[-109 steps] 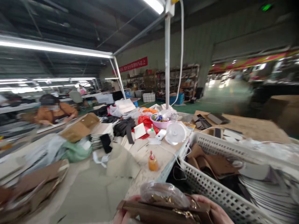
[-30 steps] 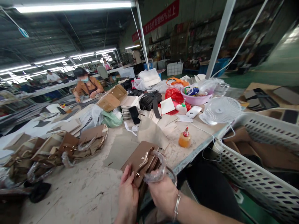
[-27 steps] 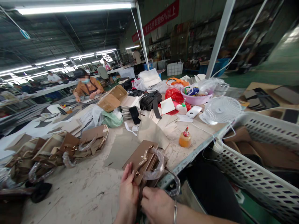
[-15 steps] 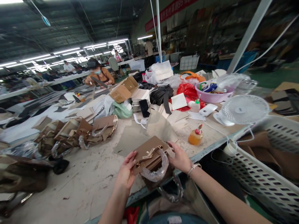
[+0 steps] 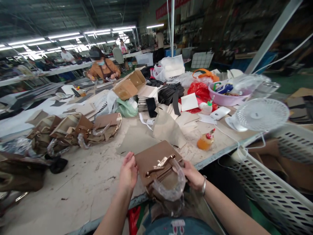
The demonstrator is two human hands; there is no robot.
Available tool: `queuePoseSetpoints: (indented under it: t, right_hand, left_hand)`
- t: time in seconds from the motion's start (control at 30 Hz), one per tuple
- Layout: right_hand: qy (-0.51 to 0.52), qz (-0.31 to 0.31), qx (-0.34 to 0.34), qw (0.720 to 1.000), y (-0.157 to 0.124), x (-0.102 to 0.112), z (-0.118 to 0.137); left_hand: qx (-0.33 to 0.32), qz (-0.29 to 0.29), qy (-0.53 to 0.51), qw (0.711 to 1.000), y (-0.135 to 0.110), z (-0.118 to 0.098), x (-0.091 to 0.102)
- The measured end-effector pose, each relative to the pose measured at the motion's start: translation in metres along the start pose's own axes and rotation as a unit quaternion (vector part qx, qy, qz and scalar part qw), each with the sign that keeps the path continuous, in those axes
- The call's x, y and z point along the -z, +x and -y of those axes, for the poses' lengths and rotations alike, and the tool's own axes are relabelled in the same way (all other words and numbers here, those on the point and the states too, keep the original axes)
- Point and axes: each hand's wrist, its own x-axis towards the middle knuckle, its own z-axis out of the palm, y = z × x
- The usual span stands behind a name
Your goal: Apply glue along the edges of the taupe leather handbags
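Observation:
A brown handbag (image 5: 153,158) with gold-coloured hardware is tilted at the table's front edge. Its handle (image 5: 171,192) is wrapped in clear plastic. My right hand (image 5: 193,174) grips the bag's right side, with the fingers partly hidden by the bag and the handle wrapping. At the left edge of the flap is my left hand (image 5: 128,171), fingers curled together against that edge. Just behind the bag, flat grey-beige sheets (image 5: 134,140) lie on the table. A bottle of orange liquid (image 5: 205,140) with a red top stands to the right.
Several similar brown bags (image 5: 70,130) stand at the left of the worktable (image 5: 85,182). Beyond are a cardboard box (image 5: 128,86), a pink basin (image 5: 227,98) and a white fan (image 5: 261,114). A perforated white crate (image 5: 274,189) is at right. A co-worker (image 5: 104,68) sits across the table.
The handbag has tipped so more of its flap faces me, and it sits slightly nearer. My right hand has shifted lower along its side. The view has turned slightly.

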Motion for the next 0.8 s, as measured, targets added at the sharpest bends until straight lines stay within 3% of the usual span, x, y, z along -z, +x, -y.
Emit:
queuePoseSetpoints:
  t: [0.17,0.2,0.3,0.37,0.43,0.5,0.57,0.7,0.8]
  right_hand:
    - [0.081,-0.051,-0.066,0.993,-0.018,-0.008,-0.014]
    - [0.093,-0.055,-0.076,0.991,-0.020,-0.008,-0.017]
    - [0.098,-0.048,-0.082,0.991,-0.029,-0.003,-0.020]
    - [0.025,-0.020,-0.063,0.997,-0.034,0.004,-0.018]
    - [-0.111,0.037,-0.042,0.992,-0.037,0.011,-0.016]
    - [-0.235,0.079,-0.031,0.968,-0.040,0.015,-0.015]
    - [-0.313,0.067,-0.015,0.947,-0.042,0.013,-0.015]
    - [-0.378,0.049,0.070,0.922,-0.045,-0.004,-0.017]
    - [-0.354,0.053,0.125,0.925,-0.041,-0.022,-0.024]
  left_hand:
    - [-0.014,-0.026,0.063,0.998,-0.046,0.030,0.025]
    - [-0.009,-0.008,0.092,0.996,-0.059,0.034,0.033]
    - [0.022,0.127,0.178,0.975,-0.095,0.046,0.052]
    - [0.009,0.174,0.231,0.957,-0.109,0.051,0.055]
    - [-0.024,0.152,0.264,0.952,-0.113,0.053,0.052]
    - [-0.043,0.135,0.264,0.954,-0.109,0.053,0.046]
    - [-0.047,0.137,0.250,0.957,-0.102,0.051,0.039]
    - [-0.013,0.153,0.231,0.961,-0.088,0.046,0.028]
    - [0.006,0.174,0.212,0.962,-0.077,0.041,0.022]
